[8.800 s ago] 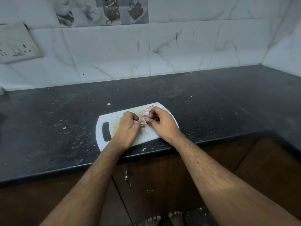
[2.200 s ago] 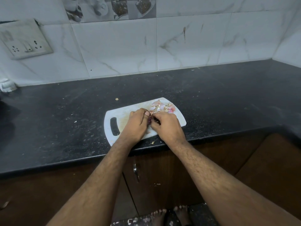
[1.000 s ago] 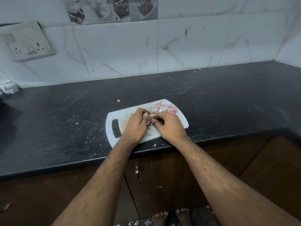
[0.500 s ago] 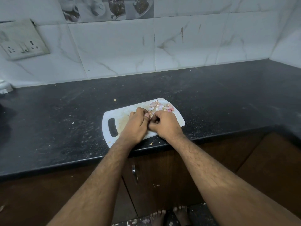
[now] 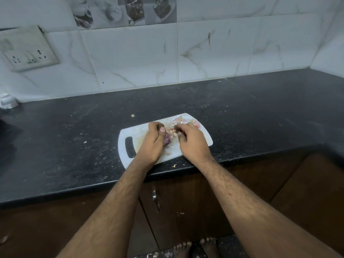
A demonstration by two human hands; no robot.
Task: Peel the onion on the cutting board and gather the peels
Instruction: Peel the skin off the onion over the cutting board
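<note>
Separating since half a second ago, the right hand (image 5: 192,141) is pinching peels (image 5: 172,130) while the left hand (image 5: 153,144) is clamping the onion (image 5: 167,139) on the cutting board (image 5: 137,130). Risk: scraps are scattering onto the counter (image 5: 74,138).

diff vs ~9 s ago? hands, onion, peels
The peel pile at the far right corner of the cutting board has grown. The right hand has drawn slightly away from the onion, holding a peel scrap. The left hand still grips the onion; the board is still on the counter's front edge.
</note>
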